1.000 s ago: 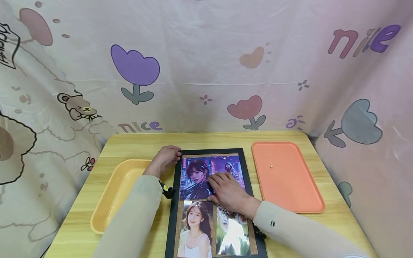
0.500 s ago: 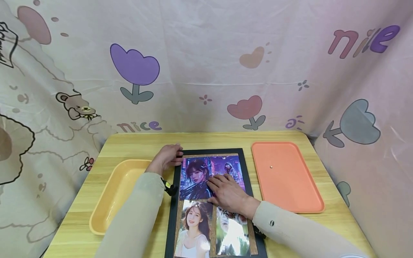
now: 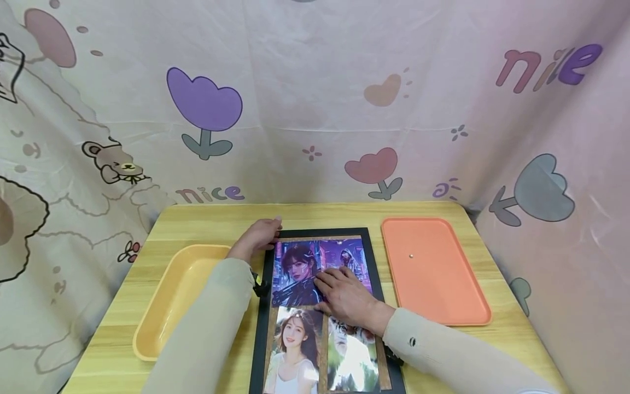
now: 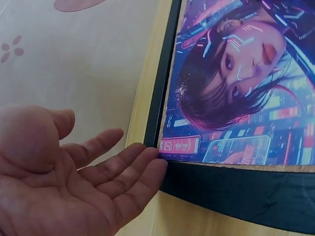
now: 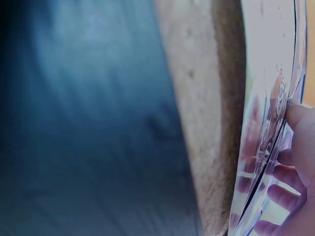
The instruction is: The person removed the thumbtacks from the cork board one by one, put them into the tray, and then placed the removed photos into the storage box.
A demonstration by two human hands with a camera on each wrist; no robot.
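A black picture frame (image 3: 261, 339) lies flat on the table, with a brown cork-like backing (image 5: 194, 98) inside it. On the backing sit a neon-coloured portrait print (image 3: 295, 273), a hooded-figure print (image 3: 350, 258), a photo of a person in white (image 3: 294, 355) and a tiger photo (image 3: 351, 361). At the frame's far left corner is my left hand (image 3: 256, 238); the left wrist view has its fingertips touching that corner, palm turned up. My right hand (image 3: 348, 298) rests on the prints near the middle, fingers spread, covering parts of the hooded-figure and tiger pictures.
To the left stands a yellow tray (image 3: 179, 295), partly behind my left sleeve. On the right lies a flat orange tray (image 3: 433, 273) with a tiny bright spot on it. A printed curtain (image 3: 295, 109) hangs behind the wooden table (image 3: 315, 213).
My left hand has shifted slightly at the frame's far left corner, its thumb now higher. The right hand stays on the prints. The whole head view has shifted a little.
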